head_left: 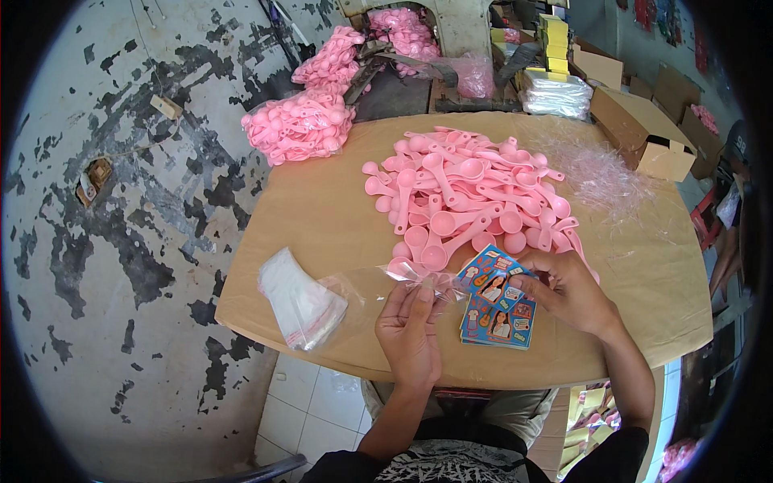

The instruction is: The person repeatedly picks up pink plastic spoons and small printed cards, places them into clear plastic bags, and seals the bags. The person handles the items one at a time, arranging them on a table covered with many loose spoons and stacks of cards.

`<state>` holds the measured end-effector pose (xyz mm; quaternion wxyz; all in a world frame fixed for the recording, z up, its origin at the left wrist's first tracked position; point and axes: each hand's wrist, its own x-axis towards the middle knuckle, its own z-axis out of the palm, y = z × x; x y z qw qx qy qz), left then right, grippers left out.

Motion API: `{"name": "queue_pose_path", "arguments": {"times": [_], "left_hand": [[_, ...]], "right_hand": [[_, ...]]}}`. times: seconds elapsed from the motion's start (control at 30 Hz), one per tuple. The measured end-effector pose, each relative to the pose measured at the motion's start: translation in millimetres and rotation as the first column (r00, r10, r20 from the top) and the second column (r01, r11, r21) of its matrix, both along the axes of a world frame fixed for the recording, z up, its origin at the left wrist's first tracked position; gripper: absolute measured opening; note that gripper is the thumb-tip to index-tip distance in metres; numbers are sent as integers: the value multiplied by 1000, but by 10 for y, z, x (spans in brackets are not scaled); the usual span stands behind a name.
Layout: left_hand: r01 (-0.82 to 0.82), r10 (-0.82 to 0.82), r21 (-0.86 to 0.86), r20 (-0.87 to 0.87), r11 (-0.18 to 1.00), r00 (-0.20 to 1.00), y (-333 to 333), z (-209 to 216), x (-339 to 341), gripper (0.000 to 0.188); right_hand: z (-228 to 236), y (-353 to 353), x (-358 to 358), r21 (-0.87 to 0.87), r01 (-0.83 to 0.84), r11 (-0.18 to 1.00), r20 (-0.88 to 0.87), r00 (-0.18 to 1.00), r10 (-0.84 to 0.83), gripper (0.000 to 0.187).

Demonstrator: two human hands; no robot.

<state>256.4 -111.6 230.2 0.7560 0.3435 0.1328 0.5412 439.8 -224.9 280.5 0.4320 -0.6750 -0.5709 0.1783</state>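
My left hand pinches a small clear plastic bag between thumb and fingers. To its right, my right hand grips a printed blue card by its right edge. The card's left corner meets the bag's edge; whether it is inside I cannot tell. Just below lies a stack of the same blue cards. Beyond both hands spreads a large heap of pink plastic measuring spoons. A fanned pile of clear bags rests left of my left hand.
Bags full of pink spoons sit at the table's far left edge. Loose clear plastic scraps and an open cardboard box are at the far right. Behind the brown-covered table stand stacked clear packs. A peeling wall borders the left.
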Motion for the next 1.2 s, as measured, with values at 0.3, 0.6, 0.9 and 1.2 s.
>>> {"name": "queue_pose_path", "arguments": {"times": [0.3,0.6,0.9,1.2], "left_hand": [[43,-49,-42,-147,998,988,-44,-16,6,40],[156,-137,61,-245,986,960,-62,-52,16,34],[237,-240,-45,-75,971,968,-116,-28,38,23],[283,-272,309,-79,908,959,-276,87,153,57]], "right_hand": [[41,30,-127,-30,-55,998,-16,998,55,19],[124,-26,-144,-134,-166,977,67,982,176,26],[-119,81,-308,43,-147,988,-221,963,153,24],[-227,121,-298,135,-158,978,-320,927,194,22]]}}
